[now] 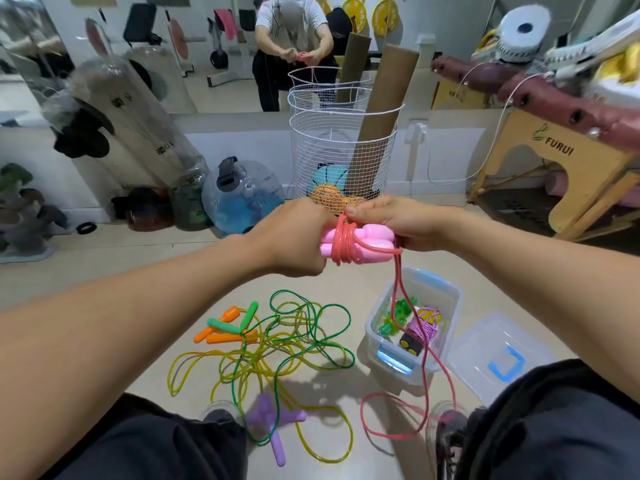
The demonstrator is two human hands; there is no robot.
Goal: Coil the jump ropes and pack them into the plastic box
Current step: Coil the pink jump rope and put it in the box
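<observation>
My left hand [294, 237] grips the left ends of two pink handles [370, 242] held side by side. Several turns of red cord [343, 245] are wound round them. My right hand [394, 220] grips the handles' right ends, with the thumb pressing the cord on top. The cord's loose tail [408, 403] hangs down past the clear plastic box [446, 299] to the floor. Inside the box lie a purple wound rope [424, 327] and green pieces. Tangled green and yellow ropes [277, 344] with orange and green handles [228, 327] and purple handles [273, 424] lie on the floor.
The box's lid [498, 358] with a blue handle lies on the floor to the right. A white wire basket [343, 150] with balls stands ahead, by a cardboard tube. A wooden-legged bench [568, 157] is at right. Bags and a water jug line the mirrored wall.
</observation>
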